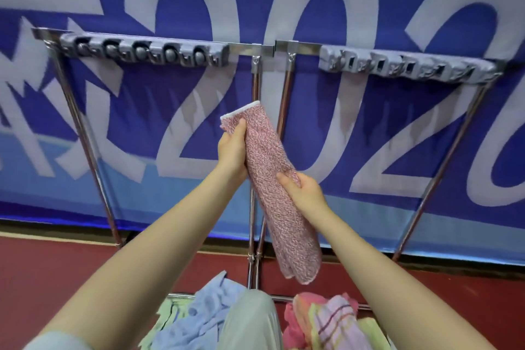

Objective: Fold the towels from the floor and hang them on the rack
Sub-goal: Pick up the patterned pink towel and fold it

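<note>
A speckled pink towel, folded into a long narrow strip, hangs slanted in front of me. My left hand grips it near its white-edged top end. My right hand holds its middle from the right side. Behind it stands the chrome rack, two sections joined at the centre, each with a grey clip holder: the left grey clip holder and the right grey clip holder. On the floor below lie a light blue towel and a pink, yellow and lilac striped towel.
A blue banner with large pale numerals stands right behind the rack. Dark red floor runs along the bottom. My grey trouser leg lies between the two towel heaps. The rack's slanted legs spread outward.
</note>
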{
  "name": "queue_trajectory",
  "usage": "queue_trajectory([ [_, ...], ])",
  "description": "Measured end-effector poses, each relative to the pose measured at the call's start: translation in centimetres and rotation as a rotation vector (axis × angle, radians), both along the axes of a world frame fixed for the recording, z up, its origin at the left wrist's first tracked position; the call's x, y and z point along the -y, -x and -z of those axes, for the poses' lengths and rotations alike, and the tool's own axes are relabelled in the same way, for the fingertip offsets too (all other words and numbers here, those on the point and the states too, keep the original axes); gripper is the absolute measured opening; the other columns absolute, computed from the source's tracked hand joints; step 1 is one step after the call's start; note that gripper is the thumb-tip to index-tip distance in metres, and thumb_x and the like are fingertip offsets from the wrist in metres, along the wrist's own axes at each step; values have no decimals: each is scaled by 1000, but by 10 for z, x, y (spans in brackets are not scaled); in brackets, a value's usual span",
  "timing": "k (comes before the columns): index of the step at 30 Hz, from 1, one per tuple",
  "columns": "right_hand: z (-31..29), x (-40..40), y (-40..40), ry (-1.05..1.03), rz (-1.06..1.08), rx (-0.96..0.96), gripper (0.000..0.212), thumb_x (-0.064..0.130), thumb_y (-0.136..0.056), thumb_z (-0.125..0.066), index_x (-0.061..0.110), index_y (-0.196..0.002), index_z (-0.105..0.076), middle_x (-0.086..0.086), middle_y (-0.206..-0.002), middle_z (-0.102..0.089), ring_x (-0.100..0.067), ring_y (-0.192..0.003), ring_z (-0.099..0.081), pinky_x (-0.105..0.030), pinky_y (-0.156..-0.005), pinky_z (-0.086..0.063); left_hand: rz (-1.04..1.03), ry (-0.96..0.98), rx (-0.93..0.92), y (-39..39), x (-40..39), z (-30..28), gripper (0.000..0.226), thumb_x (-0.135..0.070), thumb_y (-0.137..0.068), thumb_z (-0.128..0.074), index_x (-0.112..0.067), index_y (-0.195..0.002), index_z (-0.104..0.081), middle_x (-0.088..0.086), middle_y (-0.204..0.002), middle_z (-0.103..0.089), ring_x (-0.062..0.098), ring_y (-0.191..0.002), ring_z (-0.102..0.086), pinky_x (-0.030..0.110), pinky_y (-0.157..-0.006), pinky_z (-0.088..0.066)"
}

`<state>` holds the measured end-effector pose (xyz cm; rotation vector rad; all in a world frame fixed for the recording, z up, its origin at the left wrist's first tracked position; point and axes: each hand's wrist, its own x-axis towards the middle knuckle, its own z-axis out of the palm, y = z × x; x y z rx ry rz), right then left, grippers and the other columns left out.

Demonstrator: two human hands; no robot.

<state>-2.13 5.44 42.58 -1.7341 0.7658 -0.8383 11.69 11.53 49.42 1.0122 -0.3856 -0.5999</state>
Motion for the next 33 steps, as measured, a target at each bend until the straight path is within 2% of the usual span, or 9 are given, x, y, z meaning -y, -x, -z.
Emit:
queue_trajectory([
  [4, -26, 0, -23, -140, -171, 3, 12, 22, -85, -70, 10, -87, -71, 2, -78, -71, -10, -72, -65, -19, -65, -49, -129, -7, 31, -32, -12, -18, 19, -27, -98, -54, -11, -104, -62, 5, -95, -68, 23, -93, -66, 35, -81, -54],
  [7, -42, -4, -46, -181, -233, -10, 6, 17, -88, -66, 12, -88, -69, 4, -74, -70, -6, -66, -64, -18, -61, -49, -242, -57, 56, -62, -27, -30, 27, -29, -99, -51, -8, -113, -61, 3, -92, -65, 20, -87, -64, 33, -77, -53],
  [11, -59, -9, -91, -237, -271, -14, 14, 17, -90, -64, 12, -78, -68, 1, -69, -70, -11, -65, -63, -23, -63, -49, -422, -139, 99, -110, -44, -44, 37, -30, -98, -49, -4, -123, -60, 13, -117, -65, 29, -108, -61, 41, -96, -49],
  [16, -94, -16, -164, -77, -266, -51, 28, 20, -91, -61, -7, -91, -68, -6, -76, -61, -14, -71, -54, -19, -54, -40, -559, -339, 247, -190, -70, -55, 38, -18, -95, -47, -7, -132, -50, 16, -129, -58, 34, -115, -56, 37, -88, -46],
  [20, -134, -17, -218, 96, -314, -111, 30, 23, -91, -61, -5, -86, -69, -6, -74, -61, -14, -69, -54, -19, -53, -39, -565, -560, 410, -245, -97, -51, 56, -6, -96, -44, -12, -149, -30, 12, -142, -47, 29, -116, -51, 27, -77, -41],
  [23, -160, -21, -257, 261, -384, -245, 27, 32, -92, -59, 13, -73, -58, -2, -66, -54, -13, -60, -48, -22, -52, -36, -584, -622, 445, -278, -110, -49, 42, -5, -94, -46, -8, -135, -49, 12, -133, -55, 26, -109, -55, 27, -78, -38],
  [29, -190, -29, -330, 420, -463, -353, 28, 31, -89, -62, 14, -70, -50, -7, -67, -45, -16, -60, -41, -29, -58, -29, -549, -707, 410, -339, -127, -38, 26, -5, -84, -47, -3, -105, -63, 10, -100, -62, 24, -82, -55, 34, -68, -51],
  [31, -199, -35, -356, 421, -471, -351, 24, 31, -88, -64, 13, -76, -54, -10, -72, -49, -17, -65, -44, -28, -60, -31, -530, -758, 433, -354, -130, -37, 24, -7, -86, -48, -3, -105, -61, 13, -104, -61, 27, -85, -55, 31, -70, -46],
  [33, -208, -41, -385, 409, -494, -333, 25, 31, -86, -66, 7, -85, -62, -18, -81, -57, -18, -71, -49, -29, -65, -35, -571, -753, 445, -369, -130, -39, 35, -17, -92, -47, -6, -124, -57, 13, -125, -59, 30, -105, -56, 30, -80, -41],
])
